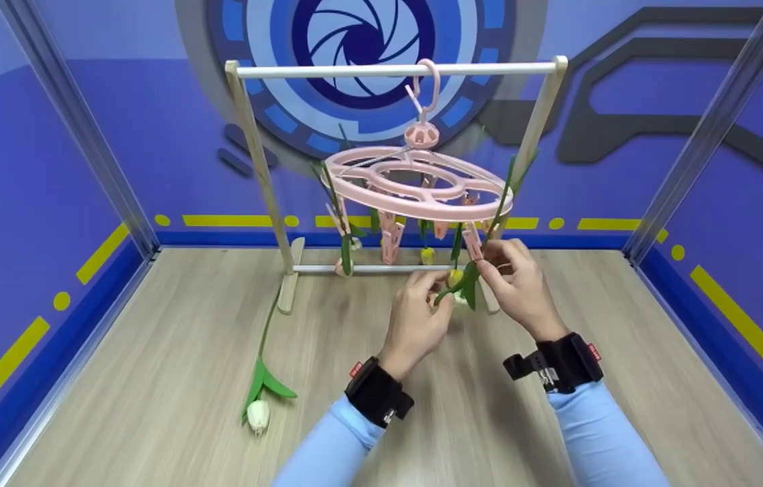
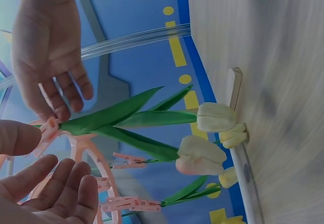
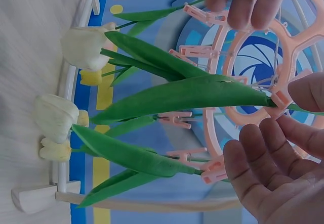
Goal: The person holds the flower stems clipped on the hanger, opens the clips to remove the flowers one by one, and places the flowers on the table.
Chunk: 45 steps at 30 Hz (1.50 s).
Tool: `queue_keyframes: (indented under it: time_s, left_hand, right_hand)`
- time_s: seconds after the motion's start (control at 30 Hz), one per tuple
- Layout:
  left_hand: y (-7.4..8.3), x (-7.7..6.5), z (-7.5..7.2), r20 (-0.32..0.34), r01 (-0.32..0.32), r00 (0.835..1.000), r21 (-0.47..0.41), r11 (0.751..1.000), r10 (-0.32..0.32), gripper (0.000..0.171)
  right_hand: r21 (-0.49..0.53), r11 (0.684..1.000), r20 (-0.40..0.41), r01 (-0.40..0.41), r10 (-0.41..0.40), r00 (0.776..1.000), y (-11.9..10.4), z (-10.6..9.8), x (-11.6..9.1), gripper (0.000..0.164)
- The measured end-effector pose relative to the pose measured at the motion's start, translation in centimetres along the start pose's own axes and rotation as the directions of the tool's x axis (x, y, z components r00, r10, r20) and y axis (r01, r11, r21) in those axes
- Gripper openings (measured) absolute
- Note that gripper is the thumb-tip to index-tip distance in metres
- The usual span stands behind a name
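My right hand (image 1: 520, 287) pinches a pink clothespin (image 3: 281, 100) between thumb and index finger, at the right side of a round pink hanger (image 1: 415, 203). A green tulip stem runs through this clothespin, and its leaves (image 3: 187, 98) and white bloom (image 3: 83, 47) hang upside down. My left hand (image 1: 419, 321) is just left of the hanging leaves, its fingers loosely bent and apart, with nothing seen in its grasp. Beside that tulip, another white tulip (image 3: 53, 117) hangs from a neighbouring clothespin (image 3: 215, 171). The left fingertips are partly hidden in the head view.
The hanger hooks onto the white bar (image 1: 341, 71) of a wooden-legged rack. More clothespins (image 1: 391, 243) and tulips, including a yellow one (image 1: 427, 256), hang below the ring. One white tulip (image 1: 258, 416) lies on the table (image 1: 172, 379) at the left. Blue panels (image 1: 23, 223) enclose the table.
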<state>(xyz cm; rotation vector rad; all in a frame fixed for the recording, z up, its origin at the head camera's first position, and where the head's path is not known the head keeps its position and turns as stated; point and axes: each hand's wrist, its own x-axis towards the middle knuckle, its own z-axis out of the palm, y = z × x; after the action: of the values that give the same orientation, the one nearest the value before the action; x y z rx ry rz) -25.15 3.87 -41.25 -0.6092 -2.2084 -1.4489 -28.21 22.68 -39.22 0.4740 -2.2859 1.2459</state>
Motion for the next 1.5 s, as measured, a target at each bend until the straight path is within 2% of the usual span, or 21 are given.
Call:
queue_keyframes:
  time_s: [0.43, 0.63, 0.8, 1.13, 1.37, 1.5]
  left_hand:
    - [-1.0, -0.4, 1.1, -0.105, -0.047, 0.993, 0.129, 0.990, 0.061, 0.034]
    - [-0.9, -0.4, 1.1, -0.128, -0.030, 0.991, 0.159, 0.987, 0.051, 0.033]
    - [-1.3, -0.7, 0.9, -0.179, 0.002, 0.983, 0.176, 0.984, 0.030, 0.029]
    - [-2.2, -0.7, 0.5, -0.270, 0.045, 0.963, 0.137, 0.990, -0.007, 0.022]
    - [-2.7, -0.9, -0.3, -0.296, 0.019, 0.955, 0.092, 0.996, 0.009, 0.016]
    - [-2.9, -1.1, -0.4, -0.309, 0.019, 0.951, 0.075, 0.997, 0.006, 0.014]
  right_hand:
    - [0.009, 0.995, 0.050, 0.101, -0.101, 0.994, -1.3, 0.6, -0.4, 0.019]
    - [0.016, 0.985, 0.069, 0.173, -0.174, 0.982, -1.9, 1.1, -0.5, 0.018]
    - [0.036, 0.969, 0.068, 0.244, -0.246, 0.967, -2.3, 1.8, -0.5, 0.019]
    - [0.114, 0.937, 0.083, 0.331, -0.341, 0.936, -2.5, 3.2, -0.5, 0.025]
    - [0.134, 0.916, 0.098, 0.378, -0.392, 0.915, -2.8, 3.5, -0.4, 0.025]
    - [0.136, 0.918, 0.103, 0.374, -0.388, 0.916, -2.9, 3.4, -0.2, 0.024]
